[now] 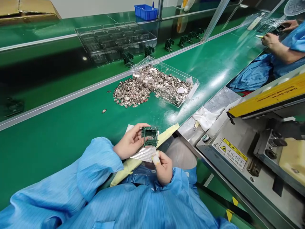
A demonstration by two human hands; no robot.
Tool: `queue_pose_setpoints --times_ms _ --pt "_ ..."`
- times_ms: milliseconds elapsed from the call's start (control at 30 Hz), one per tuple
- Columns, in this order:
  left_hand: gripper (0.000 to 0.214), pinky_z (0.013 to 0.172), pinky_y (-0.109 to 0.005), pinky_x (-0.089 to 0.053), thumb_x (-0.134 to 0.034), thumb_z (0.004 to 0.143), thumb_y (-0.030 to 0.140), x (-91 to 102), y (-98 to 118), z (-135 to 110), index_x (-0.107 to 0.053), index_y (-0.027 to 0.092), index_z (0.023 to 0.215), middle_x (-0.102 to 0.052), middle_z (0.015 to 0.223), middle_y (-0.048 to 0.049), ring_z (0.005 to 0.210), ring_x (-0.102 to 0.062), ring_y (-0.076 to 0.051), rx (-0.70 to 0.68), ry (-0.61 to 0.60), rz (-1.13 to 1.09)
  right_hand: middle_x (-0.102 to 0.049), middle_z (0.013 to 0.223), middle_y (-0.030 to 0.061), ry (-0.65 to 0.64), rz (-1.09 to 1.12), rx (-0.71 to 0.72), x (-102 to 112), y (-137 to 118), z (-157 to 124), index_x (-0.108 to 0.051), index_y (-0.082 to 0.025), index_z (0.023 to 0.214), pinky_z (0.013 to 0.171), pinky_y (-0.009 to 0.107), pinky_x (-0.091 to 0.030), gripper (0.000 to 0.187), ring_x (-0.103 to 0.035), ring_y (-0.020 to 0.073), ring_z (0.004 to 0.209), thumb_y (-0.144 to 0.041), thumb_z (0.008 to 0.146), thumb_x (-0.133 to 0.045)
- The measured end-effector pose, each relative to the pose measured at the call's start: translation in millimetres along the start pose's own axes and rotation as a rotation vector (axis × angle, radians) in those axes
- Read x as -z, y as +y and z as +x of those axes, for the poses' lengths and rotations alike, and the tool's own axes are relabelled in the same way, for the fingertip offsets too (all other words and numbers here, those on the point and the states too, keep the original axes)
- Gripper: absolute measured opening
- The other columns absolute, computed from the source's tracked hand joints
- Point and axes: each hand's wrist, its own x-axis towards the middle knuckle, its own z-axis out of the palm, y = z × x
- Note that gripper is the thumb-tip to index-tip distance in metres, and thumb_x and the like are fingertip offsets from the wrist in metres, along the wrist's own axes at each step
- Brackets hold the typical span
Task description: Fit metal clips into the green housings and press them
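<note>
My left hand point(130, 142) is closed on a small dark green framed part point(150, 135), holding it just above the green bench's near edge. My right hand point(163, 166) sits right below the part, fingers pinched together with a pale cot on one fingertip; what they pinch is too small to make out. Under both hands lies a flat silvery sheet of small pieces point(142, 152) on a yellow strip point(166, 133). Both arms wear light blue sleeves.
A loose pile of small metal pieces point(130, 93) lies beside a clear tray point(193, 90) full of them. Empty clear trays point(114, 41) and black fixtures point(169, 45) stand on the far belt. A metal machine with a yellow warning label point(233, 154) stands at right. Another person's hands point(270, 39) work at upper right.
</note>
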Motion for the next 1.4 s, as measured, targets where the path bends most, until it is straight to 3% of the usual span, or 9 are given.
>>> queue_pose_setpoints --times_ms 200,400,700,867,1067,1200,1300,1400 --pt "0.041 0.066 -0.024 -0.055 -0.070 0.084 0.033 0.5 0.5 1.5 -0.052 0.019 0.118 -0.064 0.084 -0.0017 0.067 -0.065 -0.013 -0.028 -0.045 0.037 -0.049 0.066 -0.0007 0.043 -0.038 0.058 -6.2 14.1 -5.8 -0.056 -0.020 0.070 0.059 0.027 -0.041 0.030 -0.045 0.0143 0.061 -0.041 0.091 -0.051" --pt "0.037 0.068 -0.021 -0.052 -0.063 0.090 0.030 2.2 -0.2 1.3 -0.047 0.017 0.121 -0.063 0.087 -0.0022 0.072 -0.065 -0.012 -0.110 -0.133 0.048 -0.044 0.061 -0.0010 0.082 -0.121 0.139 -9.8 19.9 -8.9 -0.046 -0.021 0.062 0.056 0.027 -0.038 0.038 -0.043 0.0139 0.057 -0.045 0.092 -0.045" --pt "0.040 0.069 -0.023 -0.054 -0.065 0.088 0.032 5.3 -3.9 1.7 -0.046 0.018 0.121 -0.064 0.091 -0.0028 0.070 -0.064 -0.011 -0.078 -0.128 0.002 -0.063 0.063 0.0027 -0.015 -0.401 0.086 32.1 13.3 -2.6 -0.062 -0.018 0.069 0.055 0.026 -0.043 0.027 -0.057 0.0156 0.058 -0.034 0.088 -0.052" --pt "0.043 0.070 -0.025 -0.056 -0.067 0.087 0.033 5.4 -5.0 0.9 -0.045 0.018 0.121 -0.063 0.092 -0.0029 0.072 -0.065 -0.012 -0.058 -0.115 -0.026 -0.053 0.050 -0.0019 -0.077 -0.603 0.049 38.7 3.8 2.3 -0.058 -0.020 0.059 0.046 0.023 -0.034 0.022 -0.045 0.0122 0.045 -0.028 0.080 -0.055" --pt "0.042 0.066 -0.024 -0.055 -0.066 0.087 0.035 5.3 -5.6 0.1 -0.044 0.019 0.119 -0.063 0.093 -0.0036 0.072 -0.064 -0.012 -0.078 -0.078 -0.068 -0.064 0.062 0.0030 -0.070 -0.731 0.063 50.2 -20.3 2.9 -0.063 -0.020 0.065 0.054 0.026 -0.043 0.016 -0.057 0.0162 0.056 -0.023 0.078 -0.054" --pt "0.038 0.069 -0.023 -0.055 -0.065 0.088 0.031 1.6 -7.5 -4.6 -0.045 0.020 0.119 -0.063 0.095 -0.0041 0.079 -0.065 -0.013 -0.154 -0.032 -0.079 -0.069 0.073 0.0026 0.012 -0.576 0.066 52.3 -52.0 -3.1 -0.067 -0.020 0.098 0.054 0.026 -0.051 0.017 -0.060 0.0151 0.057 -0.028 0.086 -0.058" --pt "0.034 0.076 -0.023 -0.054 -0.062 0.090 0.027 -3.1 -7.1 -10.2 -0.046 0.020 0.119 -0.064 0.100 -0.0053 0.088 -0.066 -0.014 -0.197 -0.019 -0.086 -0.070 0.074 0.0014 0.094 -0.361 0.085 43.7 -76.0 -1.7 -0.068 -0.021 0.091 0.055 0.024 -0.055 0.012 -0.064 0.0146 0.059 -0.027 0.081 -0.070" --pt "0.031 0.080 -0.024 -0.053 -0.060 0.091 0.026 -7.1 -5.5 -14.3 -0.047 0.020 0.120 -0.064 0.106 -0.0072 0.094 -0.066 -0.015 -0.234 0.006 -0.095 -0.073 0.073 0.0024 0.098 -0.229 0.089 31.9 -90.5 5.1 -0.072 -0.021 0.082 0.056 0.023 -0.057 0.006 -0.068 0.0157 0.060 -0.024 0.077 -0.075"
